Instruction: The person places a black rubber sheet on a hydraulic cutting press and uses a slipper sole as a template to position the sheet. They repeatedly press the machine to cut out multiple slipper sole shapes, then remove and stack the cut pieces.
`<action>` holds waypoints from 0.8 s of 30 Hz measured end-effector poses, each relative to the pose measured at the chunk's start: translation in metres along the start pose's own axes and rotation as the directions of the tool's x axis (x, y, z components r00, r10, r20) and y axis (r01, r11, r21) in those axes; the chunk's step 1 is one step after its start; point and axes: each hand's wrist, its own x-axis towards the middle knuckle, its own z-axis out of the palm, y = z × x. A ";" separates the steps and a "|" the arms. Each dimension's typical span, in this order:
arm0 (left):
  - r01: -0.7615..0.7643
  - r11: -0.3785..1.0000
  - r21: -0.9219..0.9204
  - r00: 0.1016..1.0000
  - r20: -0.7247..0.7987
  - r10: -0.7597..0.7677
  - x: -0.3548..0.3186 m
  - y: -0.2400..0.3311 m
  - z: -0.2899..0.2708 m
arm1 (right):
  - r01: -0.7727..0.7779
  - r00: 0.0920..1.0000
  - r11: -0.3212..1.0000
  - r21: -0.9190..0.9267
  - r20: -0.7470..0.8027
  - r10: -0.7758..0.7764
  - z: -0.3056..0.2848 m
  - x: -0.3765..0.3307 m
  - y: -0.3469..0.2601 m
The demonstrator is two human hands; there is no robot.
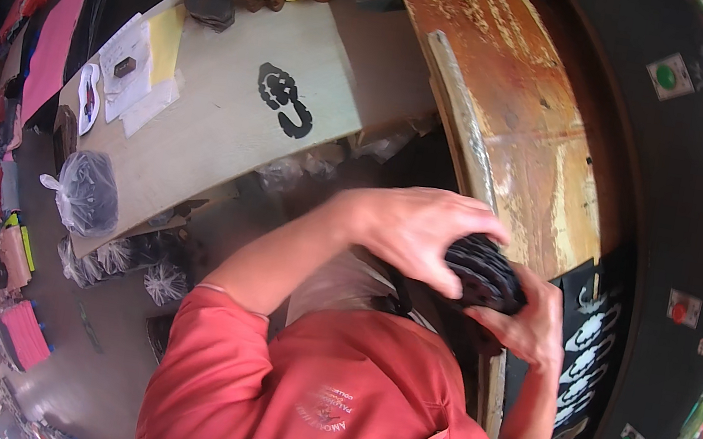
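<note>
One blk stack (488, 274) gripped btwn L hand (422, 235), arched palm-down, & R hand (530, 320), curled opp.

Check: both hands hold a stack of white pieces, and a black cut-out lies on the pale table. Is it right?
The head view shows black pieces, not white, in the left hand and right hand. The rest is right.
</note>
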 end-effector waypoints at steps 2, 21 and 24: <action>0.097 0.993 -0.065 0.995 -0.007 -0.097 -0.051 -0.018 -0.033 | -0.031 0.991 0.979 0.199 0.134 0.004 0.033 0.042 -0.018; 0.298 0.698 -0.651 0.163 -0.686 -0.709 -0.252 -0.246 -0.206 | -0.112 0.944 0.935 0.336 0.330 -0.005 0.299 0.379 -0.088; 0.394 0.647 -0.652 0.084 -0.676 -0.732 -0.251 -0.267 -0.208 | -0.051 0.956 0.985 0.164 0.294 0.001 0.316 0.382 -0.081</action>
